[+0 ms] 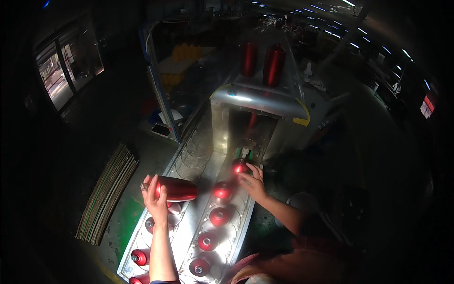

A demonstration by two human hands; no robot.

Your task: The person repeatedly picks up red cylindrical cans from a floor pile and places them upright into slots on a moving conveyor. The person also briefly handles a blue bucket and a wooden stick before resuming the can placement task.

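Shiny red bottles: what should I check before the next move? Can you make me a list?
1. Left hand gripping a shiny red tapered bottle: ok.
2. That bottle upright: not ok, it's tipped sideways.
3. Right hand at the round-shouldered red bottle by the silver metal housing: ok.
4. Right hand's fingers gripping firmly: cannot tell.
5. Two tall red bottles atop the housing upright: ok.

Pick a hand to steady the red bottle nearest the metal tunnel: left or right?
Probably right: the right hand is at that nearest bottle, beside the tunnel mouth. The left hand is occupied, holding another red bottle sideways farther left.
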